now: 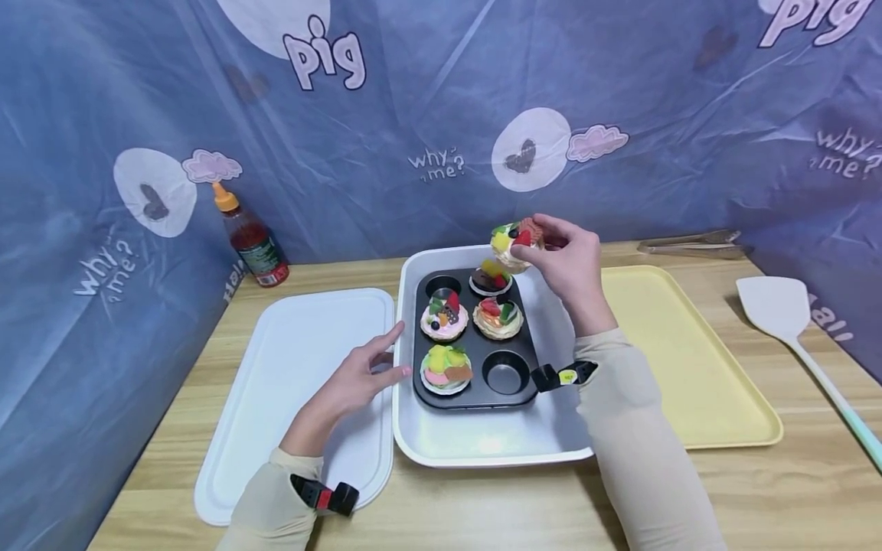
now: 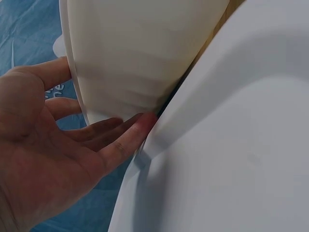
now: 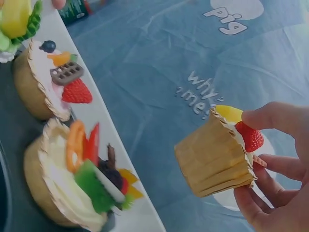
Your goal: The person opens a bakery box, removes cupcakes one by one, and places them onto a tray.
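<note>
On the wooden bench [image 1: 475,505] sits a deep white tray [image 1: 468,444], and inside it a dark six-cup pan [image 1: 475,350]. My left grip [image 1: 361,375], fingers loosely spread, touches the tray's left side. My right grip [image 1: 572,256] pinches a cupcake [image 1: 504,249] held up near the pan's far edge: tan pleated wrapper [image 3: 212,157], pale cream, ridged brownish piece [image 1: 531,227], yellow piece [image 3: 228,113], glossy red strawberry [image 3: 251,137], tiny dark berry [image 1: 513,233].

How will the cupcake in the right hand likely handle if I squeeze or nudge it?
The cupcake is probably fairly stiff: its visible side shows no dent in the right hand's grip. It may tip if pushed up high, since it narrows toward its base. Its pleated side looks matte, so likely not very slippery.
</note>
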A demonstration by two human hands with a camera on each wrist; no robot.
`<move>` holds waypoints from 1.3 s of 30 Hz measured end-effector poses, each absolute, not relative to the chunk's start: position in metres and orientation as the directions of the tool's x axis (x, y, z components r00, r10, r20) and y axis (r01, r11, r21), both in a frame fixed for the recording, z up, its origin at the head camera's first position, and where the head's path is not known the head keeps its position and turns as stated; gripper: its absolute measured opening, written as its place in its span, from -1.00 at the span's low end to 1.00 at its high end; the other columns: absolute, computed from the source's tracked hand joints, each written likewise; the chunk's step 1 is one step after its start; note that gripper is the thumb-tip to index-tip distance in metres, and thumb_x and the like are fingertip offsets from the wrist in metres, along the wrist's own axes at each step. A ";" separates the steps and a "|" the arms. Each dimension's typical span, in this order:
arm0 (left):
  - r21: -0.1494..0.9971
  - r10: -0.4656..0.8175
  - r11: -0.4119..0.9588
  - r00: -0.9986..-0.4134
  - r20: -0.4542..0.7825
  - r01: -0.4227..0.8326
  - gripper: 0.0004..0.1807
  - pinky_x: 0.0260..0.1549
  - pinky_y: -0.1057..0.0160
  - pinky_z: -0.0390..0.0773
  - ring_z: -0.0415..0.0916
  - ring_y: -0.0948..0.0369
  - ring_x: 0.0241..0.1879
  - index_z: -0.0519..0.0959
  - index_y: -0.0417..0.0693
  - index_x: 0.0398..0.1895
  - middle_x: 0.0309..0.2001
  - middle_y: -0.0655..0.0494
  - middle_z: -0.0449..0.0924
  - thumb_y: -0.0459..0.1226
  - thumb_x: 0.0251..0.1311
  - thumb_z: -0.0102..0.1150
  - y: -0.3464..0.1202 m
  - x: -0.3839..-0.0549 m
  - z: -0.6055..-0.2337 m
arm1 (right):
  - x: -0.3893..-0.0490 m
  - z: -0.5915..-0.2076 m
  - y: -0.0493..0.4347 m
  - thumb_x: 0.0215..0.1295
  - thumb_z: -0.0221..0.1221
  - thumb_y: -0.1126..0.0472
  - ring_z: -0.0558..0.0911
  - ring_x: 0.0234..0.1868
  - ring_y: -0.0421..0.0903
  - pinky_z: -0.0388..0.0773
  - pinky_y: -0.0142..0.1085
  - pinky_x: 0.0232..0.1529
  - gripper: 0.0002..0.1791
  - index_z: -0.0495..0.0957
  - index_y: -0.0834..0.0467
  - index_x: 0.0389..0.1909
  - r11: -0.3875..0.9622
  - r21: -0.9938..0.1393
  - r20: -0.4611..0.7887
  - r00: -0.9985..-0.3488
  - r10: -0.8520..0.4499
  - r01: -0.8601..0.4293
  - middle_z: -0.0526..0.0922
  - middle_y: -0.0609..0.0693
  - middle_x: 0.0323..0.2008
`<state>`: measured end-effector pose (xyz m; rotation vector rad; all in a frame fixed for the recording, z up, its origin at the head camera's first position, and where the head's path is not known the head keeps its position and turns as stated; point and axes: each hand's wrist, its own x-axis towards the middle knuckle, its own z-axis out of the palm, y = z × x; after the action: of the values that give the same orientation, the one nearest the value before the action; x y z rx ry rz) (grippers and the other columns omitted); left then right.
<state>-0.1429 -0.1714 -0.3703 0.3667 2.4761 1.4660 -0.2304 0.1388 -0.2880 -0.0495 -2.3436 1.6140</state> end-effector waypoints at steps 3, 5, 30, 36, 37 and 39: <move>0.878 0.334 0.469 -0.940 -0.075 0.097 -0.20 0.35 -0.22 0.31 0.46 -0.15 0.29 0.06 -0.07 0.61 0.52 -0.23 0.19 -0.27 0.39 0.20 -0.172 -0.143 -0.370 | -0.229 -0.285 0.144 0.14 0.45 0.19 0.61 -0.02 -0.11 0.55 -0.51 -0.07 -0.37 0.57 0.15 0.27 0.354 -0.926 0.220 -0.951 0.216 -0.134 0.68 0.17 0.11; 0.877 0.336 0.469 -0.939 -0.075 0.098 -0.20 0.36 -0.23 0.29 0.45 -0.16 0.30 0.06 -0.07 0.60 0.53 -0.23 0.18 -0.27 0.40 0.20 -0.172 -0.143 -0.370 | -0.230 -0.284 0.149 0.14 0.45 0.20 0.60 -0.08 -0.18 0.52 -0.54 -0.11 -0.37 0.57 0.15 0.28 0.340 -0.931 0.215 -0.949 0.231 -0.128 0.68 0.18 0.10; 0.889 0.374 0.444 -0.925 -0.070 0.112 -0.23 0.44 -0.25 0.11 0.33 -0.21 0.39 0.02 -0.08 0.62 0.60 -0.17 -0.02 -0.25 0.45 0.12 -0.175 -0.144 -0.370 | -0.242 -0.297 0.220 0.07 0.45 0.34 0.57 -0.32 -0.46 0.48 -0.62 -0.31 -0.33 0.54 0.30 0.27 0.244 -0.969 0.137 -0.924 0.357 -0.050 0.59 -0.48 -0.50; 0.896 0.379 0.431 -0.922 -0.072 0.107 -0.23 0.43 -0.23 0.15 0.37 -0.19 0.36 0.01 -0.07 0.62 0.61 -0.16 -0.04 -0.26 0.45 0.13 -0.176 -0.144 -0.372 | -0.244 -0.308 0.234 0.06 0.43 0.38 0.59 -0.38 -0.51 0.49 -0.65 -0.32 -0.29 0.47 0.41 0.29 0.183 -0.983 0.086 -0.936 0.342 -0.023 0.61 -0.49 -0.55; 0.896 0.382 0.431 -0.922 -0.070 0.110 -0.23 0.43 -0.23 0.14 0.36 -0.19 0.37 0.01 -0.08 0.62 0.61 -0.16 -0.05 -0.26 0.45 0.12 -0.177 -0.144 -0.372 | -0.245 -0.310 0.236 0.06 0.43 0.38 0.59 -0.39 -0.52 0.48 -0.65 -0.32 -0.28 0.46 0.41 0.30 0.185 -0.983 0.082 -0.937 0.339 -0.018 0.61 -0.50 -0.57; 0.897 0.381 0.429 -0.922 -0.072 0.108 -0.23 0.44 -0.23 0.12 0.33 -0.21 0.39 0.01 -0.08 0.62 0.61 -0.17 -0.05 -0.25 0.45 0.12 -0.177 -0.145 -0.372 | -0.245 -0.313 0.240 0.07 0.43 0.37 0.58 -0.40 -0.54 0.48 -0.66 -0.32 -0.28 0.45 0.42 0.30 0.192 -0.981 0.075 -0.938 0.337 -0.010 0.60 -0.52 -0.58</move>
<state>-0.1449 -0.1765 -0.3722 0.4246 2.4207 1.4911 -0.2453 0.2395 -0.3133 -0.3120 -2.1957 1.8117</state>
